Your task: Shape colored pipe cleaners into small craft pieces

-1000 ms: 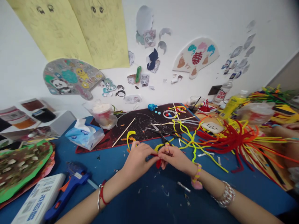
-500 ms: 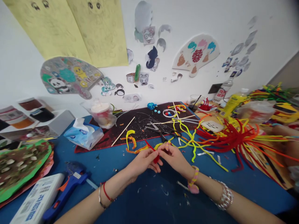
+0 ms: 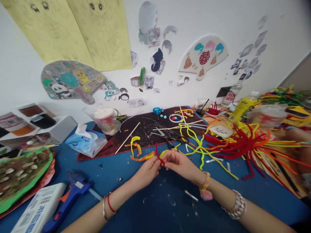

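Note:
A red pipe cleaner point(image 3: 156, 149) is pinched between my two hands, its free end pointing up and away from me. My left hand point(image 3: 148, 170) has thumb and fingers closed on its left side. Close beside it, my right hand point(image 3: 178, 164) grips the other side, the fingers bent over it. Just beyond the hands lie an orange and yellow twisted pipe cleaner piece point(image 3: 143, 157) and a pair of scissors point(image 3: 167, 137). Yellow pipe cleaners point(image 3: 199, 142) spread out to the right of my right hand.
A blue glue gun point(image 3: 70, 197) and a white box point(image 3: 36, 207) lie at the left. Behind them is a tissue pack point(image 3: 86, 140). A dark mat point(image 3: 150, 126) holds sticks and beads. Red pipe cleaners point(image 3: 245, 145) and a yellow bottle point(image 3: 244, 105) are at the right.
My left hand has shifted slightly left and its fingers have curled in. The red pipe cleaner now stands more upright between the hands. My right hand has moved slightly.

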Demonstrator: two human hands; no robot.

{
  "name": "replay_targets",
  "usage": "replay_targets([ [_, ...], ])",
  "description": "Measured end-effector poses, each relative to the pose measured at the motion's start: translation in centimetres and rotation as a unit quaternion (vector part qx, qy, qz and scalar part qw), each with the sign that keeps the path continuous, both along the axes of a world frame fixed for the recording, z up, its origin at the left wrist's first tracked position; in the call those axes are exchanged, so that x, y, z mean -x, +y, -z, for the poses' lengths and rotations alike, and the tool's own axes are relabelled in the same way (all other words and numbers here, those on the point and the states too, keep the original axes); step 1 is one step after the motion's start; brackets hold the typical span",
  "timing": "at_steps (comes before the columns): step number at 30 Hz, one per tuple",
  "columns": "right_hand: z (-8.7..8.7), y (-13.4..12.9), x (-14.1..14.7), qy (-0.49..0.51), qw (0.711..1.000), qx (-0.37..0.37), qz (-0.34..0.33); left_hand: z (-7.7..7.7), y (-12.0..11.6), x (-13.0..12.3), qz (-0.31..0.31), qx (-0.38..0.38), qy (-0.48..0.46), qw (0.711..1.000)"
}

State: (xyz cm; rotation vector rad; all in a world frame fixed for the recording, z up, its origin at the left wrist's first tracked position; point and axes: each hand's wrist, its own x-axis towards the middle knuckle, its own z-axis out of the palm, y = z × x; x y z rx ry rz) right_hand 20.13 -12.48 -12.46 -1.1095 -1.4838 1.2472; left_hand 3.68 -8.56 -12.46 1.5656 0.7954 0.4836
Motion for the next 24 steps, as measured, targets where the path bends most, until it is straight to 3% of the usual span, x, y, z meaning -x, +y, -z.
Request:
replay_targets([
  [5, -0.4, -1.2, 0.6, -0.185, 0.971, -0.15, -0.003, -0.9, 0.1, 0.7, 0.048, -0.197, 0.083, 0.976],
  [8, -0.7, -1.4, 0.6, -0.257, 0.943, -0.212, -0.013, -1.9, 0.4, 0.9, 0.083, -0.212, 0.102, 0.968],
  [11, -0.7, -1.1, 0.3, -0.32, 0.914, -0.25, 0.029, -2.4, 0.7, 1.0, 0.089, -0.201, 0.115, 0.969],
  [13, -0.5, -1.0, 0.0, -0.353, 0.893, -0.274, 0.054, -2.4, 1.0, 1.1, 0.092, -0.158, 0.116, 0.976],
  [18, -0.2, -0.9, -0.5, -0.384, 0.854, -0.35, 0.038, -2.3, 1.4, 1.5, 0.111, 0.049, 0.059, 0.991],
  [24, -0.4, -0.8, -1.2, -0.404, 0.82, -0.404, -0.031, -2.4, 1.6, 1.8, 0.151, 0.229, -0.001, 0.962],
])
